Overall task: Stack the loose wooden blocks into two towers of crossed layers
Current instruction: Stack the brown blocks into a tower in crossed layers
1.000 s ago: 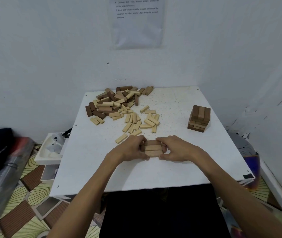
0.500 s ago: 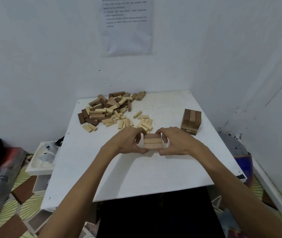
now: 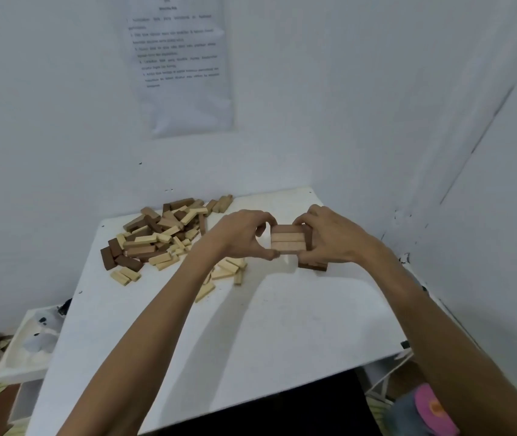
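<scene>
White tabletop (image 3: 250, 341) nearest, both forearms stretched out over it. Just past those, one pale stray block (image 3: 205, 292) lying flat, plus a few more pale strays (image 3: 228, 272) under the left wrist. Then the left hand (image 3: 241, 237) and right hand (image 3: 329, 237), fingers and thumbs curled in, pinching a flat layer of three blocks (image 3: 288, 242) by its two ends, darker at the back and paler toward the front, apparently held clear of the table. Right behind and below the right hand, a started tower (image 3: 313, 266) of dark blocks, mostly hidden, so can't tell the layer count or the direction of its top layer. Looks like the carry-and-place step: a ready-made layer meant for the top of that tower. Early days, judging by the big loose pile (image 3: 156, 237) further back left near the wall, and no second tower in sight. Next up, probably: firm squeeze on the ends against losing the middle block, layer turned crosswise to the top course, lowered flat, squared up, then a gentle release. Farthest back, a printed sheet (image 3: 181, 64) stuck on the wall, too blurry to read.
</scene>
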Available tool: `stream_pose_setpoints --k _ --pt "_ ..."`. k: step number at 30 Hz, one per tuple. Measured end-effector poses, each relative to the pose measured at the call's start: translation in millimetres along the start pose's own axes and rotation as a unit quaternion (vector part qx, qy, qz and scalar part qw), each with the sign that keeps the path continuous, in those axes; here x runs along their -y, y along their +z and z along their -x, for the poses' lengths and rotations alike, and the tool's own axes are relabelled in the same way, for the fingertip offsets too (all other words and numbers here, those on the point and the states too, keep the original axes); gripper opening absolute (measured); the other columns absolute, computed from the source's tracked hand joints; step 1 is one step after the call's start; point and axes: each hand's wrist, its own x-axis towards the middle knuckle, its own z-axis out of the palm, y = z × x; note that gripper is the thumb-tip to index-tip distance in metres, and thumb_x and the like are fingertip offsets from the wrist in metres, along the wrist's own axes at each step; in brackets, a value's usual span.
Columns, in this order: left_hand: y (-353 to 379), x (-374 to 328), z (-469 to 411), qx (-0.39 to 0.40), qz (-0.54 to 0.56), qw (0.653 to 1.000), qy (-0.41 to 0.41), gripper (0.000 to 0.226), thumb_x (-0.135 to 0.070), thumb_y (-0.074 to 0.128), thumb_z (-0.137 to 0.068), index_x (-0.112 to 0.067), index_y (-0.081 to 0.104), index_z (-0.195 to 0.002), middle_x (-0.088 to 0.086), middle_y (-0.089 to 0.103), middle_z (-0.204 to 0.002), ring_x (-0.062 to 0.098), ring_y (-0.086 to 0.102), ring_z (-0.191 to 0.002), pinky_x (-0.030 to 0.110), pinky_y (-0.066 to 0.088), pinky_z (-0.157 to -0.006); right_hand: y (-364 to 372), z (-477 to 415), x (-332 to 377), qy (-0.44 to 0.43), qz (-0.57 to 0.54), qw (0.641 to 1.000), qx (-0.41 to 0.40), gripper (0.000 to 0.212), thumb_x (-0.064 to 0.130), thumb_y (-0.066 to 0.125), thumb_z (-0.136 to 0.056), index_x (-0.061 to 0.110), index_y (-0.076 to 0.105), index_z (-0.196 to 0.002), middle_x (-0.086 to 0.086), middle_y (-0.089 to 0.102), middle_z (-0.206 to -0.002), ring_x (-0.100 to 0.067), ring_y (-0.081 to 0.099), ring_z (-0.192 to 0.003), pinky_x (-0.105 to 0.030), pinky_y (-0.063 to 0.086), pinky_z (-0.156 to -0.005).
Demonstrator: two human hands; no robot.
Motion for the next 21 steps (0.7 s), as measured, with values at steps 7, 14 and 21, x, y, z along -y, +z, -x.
stream_pose_setpoints --k 7,14,21 --pt "11.4 -13.2 -45.7 0.024 0.0 0.999 0.022 0.054 -0.063 0.076 -0.072 -0.037 0.06 -0.115 -0.012 0.058 -0.09 0.01 0.054 -0.084 0.032 0.045 -0.069 -9.3 -1.3 -36.9 0.034 -0.007 0.999 0.008 0.063 0.049 0.078 -0.073 0.028 0.056 -0.128 0.011 0.047 -0.11 -0.007 0.044 -0.103 -0.034 0.048 -0.089" --pt "24.3 -18.5 -74.6 0.051 0.002 0.998 0.029 0.054 -0.061 0.076 -0.074 -0.036 0.059 -0.12 -0.01 0.058 -0.091 0.013 0.056 -0.087 0.034 0.048 -0.073 -6.9 -3.3 -63.5 0.052 -0.014 0.998 0.017 0.059 0.046 0.078 -0.076 0.028 0.056 -0.127 0.013 0.044 -0.106 -0.005 0.044 -0.098 -0.025 0.04 -0.078" --pt "31.1 -16.2 -83.6 0.064 0.007 0.997 0.034 0.057 -0.061 0.075 -0.076 -0.035 0.059 -0.124 -0.011 0.058 -0.092 0.012 0.055 -0.087 0.032 0.046 -0.072 -0.1 -6.2 -73.9 0.062 -0.022 0.998 0.017 0.059 0.048 0.078 -0.075 0.029 0.057 -0.126 0.015 0.044 -0.103 -0.005 0.046 -0.097 -0.027 0.046 -0.083"
